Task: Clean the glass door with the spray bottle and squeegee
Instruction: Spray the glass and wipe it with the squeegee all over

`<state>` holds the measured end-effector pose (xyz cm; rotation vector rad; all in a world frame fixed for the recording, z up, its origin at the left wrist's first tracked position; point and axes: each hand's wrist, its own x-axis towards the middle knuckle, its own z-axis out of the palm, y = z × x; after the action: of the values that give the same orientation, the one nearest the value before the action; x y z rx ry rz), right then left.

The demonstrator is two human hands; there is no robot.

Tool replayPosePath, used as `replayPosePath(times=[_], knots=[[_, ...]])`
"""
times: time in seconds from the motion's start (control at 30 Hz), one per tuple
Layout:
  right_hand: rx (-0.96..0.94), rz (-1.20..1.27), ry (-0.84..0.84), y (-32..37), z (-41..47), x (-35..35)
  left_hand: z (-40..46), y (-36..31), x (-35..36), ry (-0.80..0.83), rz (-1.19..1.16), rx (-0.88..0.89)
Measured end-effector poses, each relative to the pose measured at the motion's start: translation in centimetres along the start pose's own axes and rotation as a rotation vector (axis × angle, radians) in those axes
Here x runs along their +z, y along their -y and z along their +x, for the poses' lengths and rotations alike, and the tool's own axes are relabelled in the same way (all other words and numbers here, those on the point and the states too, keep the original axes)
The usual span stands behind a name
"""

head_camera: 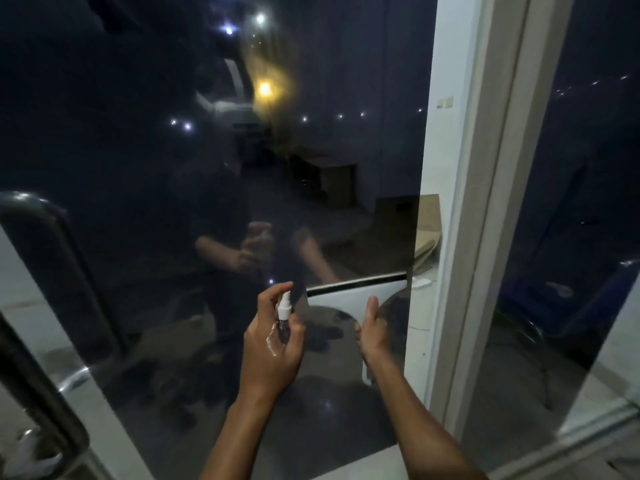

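Observation:
The dark glass door (145, 98) fills most of the head view and mirrors a person and room lights. My left hand (273, 344) grips a small clear spray bottle (283, 315) with a white nozzle, index finger on top, pointed at the glass. Just to its right, my right hand (372, 332) holds the handle of a white squeegee (356, 296). Its black rubber blade runs nearly level, slightly raised at the right, close to the glass in the lower middle. Whether the blade touches the pane is unclear.
A dark metal door handle (52, 258) curves down the left edge. A white door frame (485, 202) stands right of the squeegee, with another glass pane (581, 168) beyond it. Cardboard pieces (427, 233) lean behind the glass near the frame.

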<state>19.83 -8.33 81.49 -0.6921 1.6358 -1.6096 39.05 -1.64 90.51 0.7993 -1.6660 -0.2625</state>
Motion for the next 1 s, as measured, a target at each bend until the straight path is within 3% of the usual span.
replayPosePath(times=[0.2,0.5,0.63,0.8,1.0], knots=[[0.194,-0.041,0.068,-6.3,-2.4,-1.0,-0.7,0.1,0.7,0.003,0.017,-0.024],[-0.107,0.235,-0.013,-0.1,-4.0,3.1,-3.9,1.8,-2.5,-0.057,0.077,-0.102],[-0.098,0.095,0.015,1.4,-4.7,6.3,-4.9,2.0,-3.2,-0.083,0.100,-0.123],[0.011,0.098,0.051,-4.7,-7.0,8.3,-6.3,2.2,-4.6,-0.104,0.110,-0.125],[0.143,-0.114,0.189,-13.0,-8.9,6.8,-7.6,2.7,-5.8,-0.123,0.163,-0.158]])
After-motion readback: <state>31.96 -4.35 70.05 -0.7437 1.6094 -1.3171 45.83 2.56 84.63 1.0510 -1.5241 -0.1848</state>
